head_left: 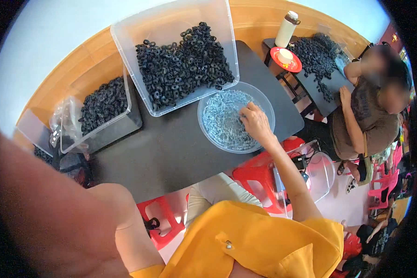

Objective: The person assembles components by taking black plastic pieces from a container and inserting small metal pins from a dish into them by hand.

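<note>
My right hand [255, 119] reaches over a round clear plastic tray [269, 109]. Its fingers are bent and drawn together, down among many small shiny metal pieces [222, 116] spread across the tray. What the fingertips hold, if anything, is too small to make out. Large and blurred, my raised left arm [55, 204] fills the left side of the picture; the hand itself is out of sight. Behind the round tray, a big translucent bin [162, 23] leans tilted, with a heap of small black ring-shaped parts [185, 67] in it.
On the dark table [162, 153], another clear bin [111, 127] holds more black parts at the left. Red stools [259, 180] stand beneath. To the right, a person [366, 116] sits at a second table bearing black parts [312, 55], a bottle [287, 30] and a red plate [282, 64].
</note>
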Demonstrator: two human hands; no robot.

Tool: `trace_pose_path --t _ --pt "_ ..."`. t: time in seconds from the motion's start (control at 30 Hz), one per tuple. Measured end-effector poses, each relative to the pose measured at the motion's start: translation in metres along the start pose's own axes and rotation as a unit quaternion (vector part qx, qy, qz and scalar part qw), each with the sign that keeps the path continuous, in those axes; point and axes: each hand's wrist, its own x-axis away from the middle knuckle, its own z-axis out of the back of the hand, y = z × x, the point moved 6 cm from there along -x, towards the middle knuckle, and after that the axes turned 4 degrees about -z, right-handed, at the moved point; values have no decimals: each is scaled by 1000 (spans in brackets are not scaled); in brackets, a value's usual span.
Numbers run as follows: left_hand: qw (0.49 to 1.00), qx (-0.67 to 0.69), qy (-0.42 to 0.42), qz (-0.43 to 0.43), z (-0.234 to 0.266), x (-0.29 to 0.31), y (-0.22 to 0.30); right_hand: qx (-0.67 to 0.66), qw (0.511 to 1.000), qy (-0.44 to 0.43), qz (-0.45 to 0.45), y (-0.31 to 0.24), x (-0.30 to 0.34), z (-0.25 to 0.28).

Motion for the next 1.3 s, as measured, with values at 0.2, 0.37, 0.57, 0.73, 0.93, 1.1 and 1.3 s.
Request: trace_pose_path --t 0.2,0.37,0.57,0.73,0.93,1.1,1.3 --pt "998 -63 14 -19 -6 11 15 11 1000 -5 5 5 -3 6" --pt "990 -134 20 -43 -20 1 25 -34 997 -56 -35 -4 -28 17" --pt "974 -195 36 -106 -69 -4 66 -46 997 30 51 -31 -73 16" --pt "983 26 147 110 -45 43 -29 -40 998 24 48 -23 -85 -11" --pt "925 5 21 378 -75 166 -127 -68 992 80 68 -25 -94 -6" --pt "864 133 -8 485 -101 213 -173 -227 972 48 30 -37 -70 17" --pt "809 232 -133 524 -120 233 -169 -320 946 -28 39 -89 -3 8"
